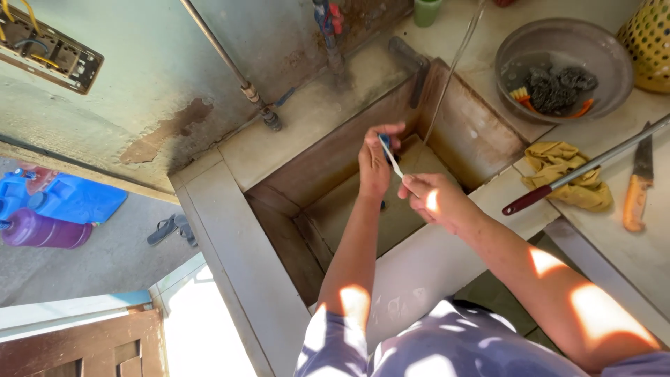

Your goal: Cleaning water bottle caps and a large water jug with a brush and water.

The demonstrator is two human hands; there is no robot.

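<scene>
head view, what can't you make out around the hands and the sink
- Thin white tool: too small to identify; its ends sit inside the left hand and right hand.
- Sink floor: partly behind both forearms.
- Yellow basket: cut by the right edge.
- Green cup: cut by the top edge.

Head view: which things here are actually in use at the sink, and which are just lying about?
In use:
left hand
right hand
thin white tool held between them
sink
water stream

Lying about:
knife
yellow cloth
bowl of scourers
green cup
sandals
</scene>
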